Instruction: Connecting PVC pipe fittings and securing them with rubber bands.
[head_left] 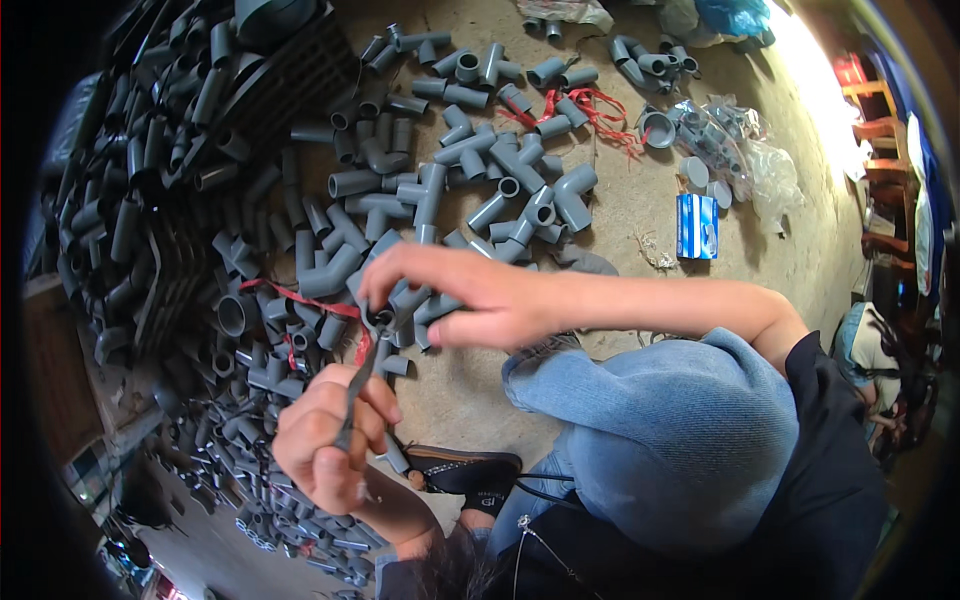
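A narrow dark grey strip (pixel 354 392) runs upward from my left hand (pixel 333 440), which is closed around its lower part. My right hand (pixel 480 298) reaches in from the right, with its fingers curled down at the strip's upper end. Below its palm shows a grey pipe fitting (pixel 407 300); whether the fingers grip the fitting or the strip is partly hidden. Red ribbon (pixel 318 303) lies just behind and left of the strip's top. Loose grey elbows and tees surround both hands, such as a tee (pixel 430 195) beyond the right hand.
Fittings fill a dark crate (pixel 290 85) at the far left. More smaller fittings (pixel 255 470) are heaped at the lower left. A blue and white box (pixel 697 227), clear plastic bags (pixel 773 170) and red ribbon (pixel 605 118) lie on the concrete floor. My shoe (pixel 462 468) is near the left forearm.
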